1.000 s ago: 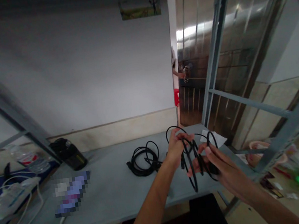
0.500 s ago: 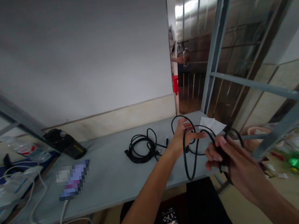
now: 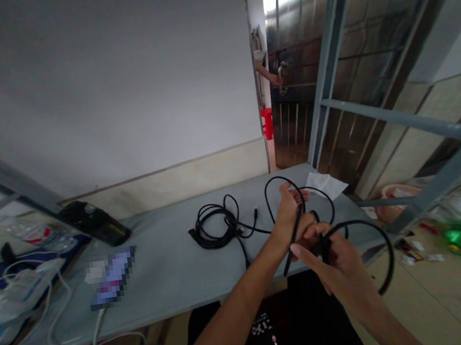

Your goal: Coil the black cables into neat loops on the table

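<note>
My left hand is closed round loops of a thin black cable above the right end of a grey shelf table. Just in front of it, my right hand pinches the same cable near a dark plug, and a wide loop swings out to the right of that hand. A second black cable coil lies on the table to the left of my hands, and a strand runs from it toward them.
A phone with a white lead lies left of centre. A black device, a water bottle and white cables sit at the left. White paper lies at the right corner. Grey frame posts stand right. Another person's hand holds a door handle.
My hands have come together again and lower. The right hand moved left toward the left hand, and a large loop of cable now hangs out to the right. The view tilted down slightly.
</note>
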### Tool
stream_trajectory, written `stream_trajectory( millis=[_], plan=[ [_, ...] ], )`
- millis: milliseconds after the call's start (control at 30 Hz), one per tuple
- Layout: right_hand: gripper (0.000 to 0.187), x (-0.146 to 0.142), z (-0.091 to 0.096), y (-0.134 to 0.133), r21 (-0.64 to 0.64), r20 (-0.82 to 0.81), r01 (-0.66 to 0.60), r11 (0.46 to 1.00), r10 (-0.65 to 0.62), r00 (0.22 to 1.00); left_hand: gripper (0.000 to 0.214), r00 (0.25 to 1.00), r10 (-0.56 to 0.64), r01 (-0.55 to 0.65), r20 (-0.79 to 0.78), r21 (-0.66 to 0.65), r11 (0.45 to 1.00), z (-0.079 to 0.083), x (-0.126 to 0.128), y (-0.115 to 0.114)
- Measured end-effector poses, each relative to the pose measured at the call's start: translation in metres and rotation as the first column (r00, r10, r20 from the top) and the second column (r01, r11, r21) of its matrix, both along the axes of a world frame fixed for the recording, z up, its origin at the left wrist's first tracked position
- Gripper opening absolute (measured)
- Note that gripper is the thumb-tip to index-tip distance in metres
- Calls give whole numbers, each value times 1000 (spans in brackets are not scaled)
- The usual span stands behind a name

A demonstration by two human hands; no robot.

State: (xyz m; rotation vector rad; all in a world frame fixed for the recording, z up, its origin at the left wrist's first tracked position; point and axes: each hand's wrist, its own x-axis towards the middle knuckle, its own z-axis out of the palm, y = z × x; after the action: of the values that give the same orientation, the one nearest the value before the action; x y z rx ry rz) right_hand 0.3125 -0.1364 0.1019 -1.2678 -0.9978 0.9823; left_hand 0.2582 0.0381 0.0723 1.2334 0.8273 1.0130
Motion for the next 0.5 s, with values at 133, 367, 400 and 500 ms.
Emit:
stream_trajectory(
  millis=[133,367,400,500],
  plan=[
    [58,-4,1,-3,-66,-59,-37,997,33,998,78,978,-12,87,-207,358,930,-2,-24,-13],
    [44,13,1,-15,-6,-351,59,998,-57,935,42,752,229,384,-618,694,610,38,-88,-50],
    [42,21,0,-19,6,-359,85,996,-78,930,35,757,332,330,-563,768,549,40,-103,-61],
    [40,45,-4,-33,11,-363,168,986,-153,919,38,681,693,-57,-236,926,372,27,-151,-89]
  ],
)
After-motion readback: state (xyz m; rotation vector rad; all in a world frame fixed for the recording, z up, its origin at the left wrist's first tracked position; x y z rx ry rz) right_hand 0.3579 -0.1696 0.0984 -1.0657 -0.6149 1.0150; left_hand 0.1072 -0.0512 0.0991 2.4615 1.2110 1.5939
